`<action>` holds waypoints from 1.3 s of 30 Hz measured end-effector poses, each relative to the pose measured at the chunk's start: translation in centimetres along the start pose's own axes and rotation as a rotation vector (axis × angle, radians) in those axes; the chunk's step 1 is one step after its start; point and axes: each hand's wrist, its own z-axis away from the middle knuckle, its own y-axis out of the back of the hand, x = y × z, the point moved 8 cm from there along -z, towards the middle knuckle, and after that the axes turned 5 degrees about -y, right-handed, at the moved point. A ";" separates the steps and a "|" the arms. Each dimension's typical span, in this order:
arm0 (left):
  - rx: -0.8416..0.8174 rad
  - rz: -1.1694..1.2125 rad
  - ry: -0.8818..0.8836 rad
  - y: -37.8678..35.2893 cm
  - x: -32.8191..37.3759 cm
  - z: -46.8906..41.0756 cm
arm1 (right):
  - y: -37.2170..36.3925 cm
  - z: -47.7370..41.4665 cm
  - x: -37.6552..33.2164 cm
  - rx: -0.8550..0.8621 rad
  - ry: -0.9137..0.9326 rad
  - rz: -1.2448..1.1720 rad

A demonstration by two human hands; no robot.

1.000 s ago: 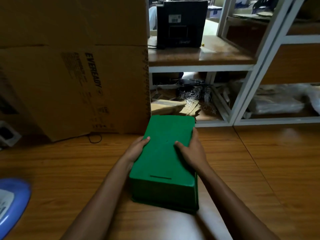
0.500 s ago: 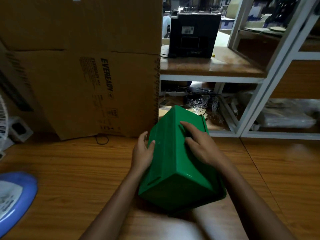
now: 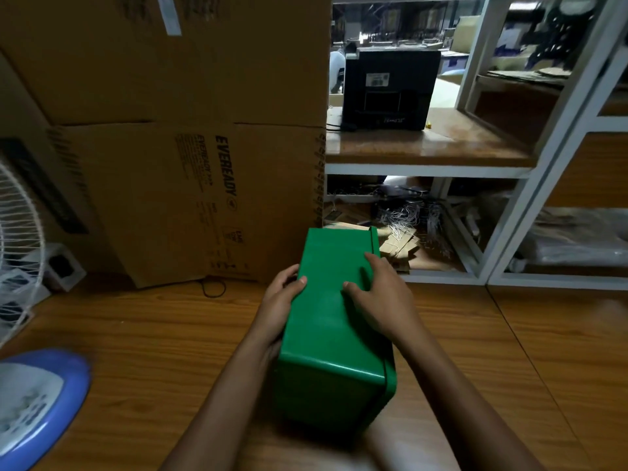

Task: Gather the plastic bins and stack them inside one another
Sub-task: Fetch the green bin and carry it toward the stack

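Green bin [image 3: 334, 311] sits gripped between both hands above a wooden floor [image 3: 136, 351], whether resting on it or lifted I cannot tell. The left hand [image 3: 283, 305] wraps the bin's left side, fingers curled half closed around the edge with the thumb [image 3: 300, 282] laid on the broad top face. The right hand [image 3: 380, 300] lies spread wide and flat across the right part of that same face, fingertips pressed onto the plastic, the heel of the palm over the right edge. Its plastic is smooth, hard and slightly glossy, with rounded corners and a raised lip running along the right side; the shape is a long box, a little narrower at the far end. The long axis runs away from the person, from just below the wrists out past the fingertips, and the lip suggests the open mouth faces right, though the inside is hidden. Beyond the left hand stands a large brown cardboard box [image 3: 190, 185], matte and creased, with dark print on it. Beyond the right hand is a white metal shelf [image 3: 509, 212] with wooden boards, a black boxy machine [image 3: 387, 90] on an upper board. Far to the left of the left hand are a white wire fan [image 3: 17, 246] and its glossy blue base [image 3: 44, 399].
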 end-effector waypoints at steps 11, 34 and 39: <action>-0.046 -0.448 -0.279 2.1 1.2 1.9 | -1.9 1.2 -3.8 -0.017 0.136 -0.050; 0.134 -0.264 0.008 12.8 -1.5 5.0 | -10.1 1.9 1.4 -0.205 0.131 0.259; 0.210 -0.387 -0.028 12.9 -1.4 4.8 | -6.6 2.9 3.8 0.246 0.040 -0.041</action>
